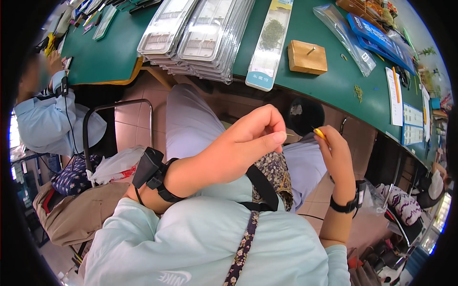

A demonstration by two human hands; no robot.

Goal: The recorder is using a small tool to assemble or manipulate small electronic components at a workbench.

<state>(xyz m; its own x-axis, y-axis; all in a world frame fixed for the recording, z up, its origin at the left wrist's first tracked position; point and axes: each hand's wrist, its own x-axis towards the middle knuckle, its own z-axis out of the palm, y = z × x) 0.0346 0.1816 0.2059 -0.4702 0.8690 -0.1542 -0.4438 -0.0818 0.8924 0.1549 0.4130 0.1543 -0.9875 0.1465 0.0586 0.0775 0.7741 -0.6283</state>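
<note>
My left hand (253, 133) is closed over my lap, thumb and forefinger pinched on a thin, pale yellowish piece (289, 135). Only its short end shows, so its kind cannot be made out. To the right, my right hand (338, 155) grips a small tool with a yellow handle (320, 134) and a thin dark tip. That tip points toward my left hand, with a gap between the two. Beyond the hands, a wooden block (305, 58) with a metal pin stands on the green table (329, 88). Beside it is a long white tray (260, 80) holding a tangle of small greenish pieces.
Stacks of clear plastic trays (205, 33) reach the table's near edge. A dark bin (306, 117) stands below that edge. Small greenish bits (358, 93), a clear bag (343, 35) and blue packages (377, 38) lie to the right. Another person (52, 114) sits at the left.
</note>
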